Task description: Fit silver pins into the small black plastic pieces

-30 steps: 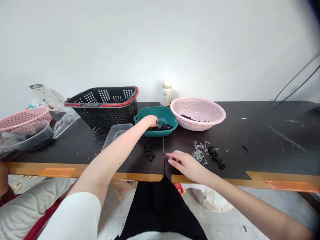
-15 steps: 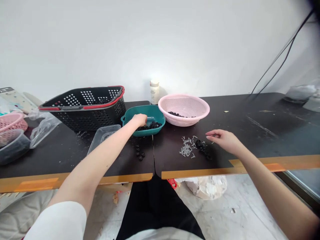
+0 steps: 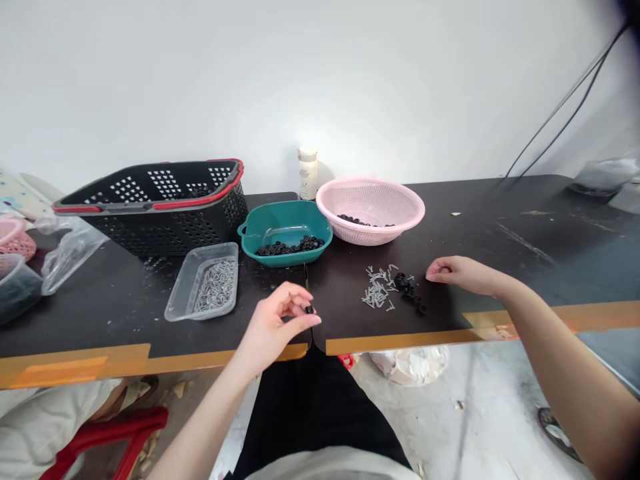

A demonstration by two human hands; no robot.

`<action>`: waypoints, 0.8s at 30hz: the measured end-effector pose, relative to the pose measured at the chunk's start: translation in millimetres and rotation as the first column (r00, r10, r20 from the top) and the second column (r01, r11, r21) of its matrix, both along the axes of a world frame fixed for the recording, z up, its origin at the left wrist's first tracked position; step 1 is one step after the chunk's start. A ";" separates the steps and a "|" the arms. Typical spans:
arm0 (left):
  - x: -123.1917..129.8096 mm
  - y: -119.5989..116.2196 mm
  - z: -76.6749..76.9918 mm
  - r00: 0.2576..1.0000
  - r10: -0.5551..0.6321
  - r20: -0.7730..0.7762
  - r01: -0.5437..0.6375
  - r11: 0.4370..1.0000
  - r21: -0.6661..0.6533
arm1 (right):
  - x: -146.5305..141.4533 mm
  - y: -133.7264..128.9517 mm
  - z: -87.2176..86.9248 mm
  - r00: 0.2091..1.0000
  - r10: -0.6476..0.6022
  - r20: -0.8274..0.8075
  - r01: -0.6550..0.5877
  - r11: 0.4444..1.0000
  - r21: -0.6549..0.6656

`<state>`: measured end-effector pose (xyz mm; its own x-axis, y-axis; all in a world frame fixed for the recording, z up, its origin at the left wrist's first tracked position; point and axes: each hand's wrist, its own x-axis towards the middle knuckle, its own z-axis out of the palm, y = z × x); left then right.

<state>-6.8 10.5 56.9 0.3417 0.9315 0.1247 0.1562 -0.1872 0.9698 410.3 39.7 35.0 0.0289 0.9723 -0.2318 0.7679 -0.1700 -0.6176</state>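
L hand point(image 3: 273, 321) pinches rnd blk pc point(image 3: 309, 309); R hand point(image 3: 463, 274) curled, grip unclear, nr lumpy blk pile point(image 3: 401, 280).

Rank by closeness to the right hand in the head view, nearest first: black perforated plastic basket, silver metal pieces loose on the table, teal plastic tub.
1. Loose silver metal pieces: scattered just left of the right hand.
2. Teal plastic tub: farther left and farther back.
3. Black perforated plastic basket: farthest left of the three.

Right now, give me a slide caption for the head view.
Left hand holding a small black part in front of a teal tub, right hand beside a cluster of black parts.
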 end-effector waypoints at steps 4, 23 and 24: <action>2.9 -8.5 -42.8 0.944 0.099 0.315 -0.026 0.973 -0.229 | -59.2 -15.9 24.9 0.960 0.002 -0.279 0.034 0.992 0.123; 1.6 -12.1 -54.7 0.866 0.219 0.450 -0.154 0.972 -0.175 | -242.8 -54.7 37.8 0.853 0.478 -0.210 -0.338 0.812 0.477; 1.7 -12.3 -54.6 0.871 0.211 0.444 -0.148 0.974 -0.172 | -242.8 -55.4 40.2 0.862 0.483 -0.152 -0.360 0.796 0.486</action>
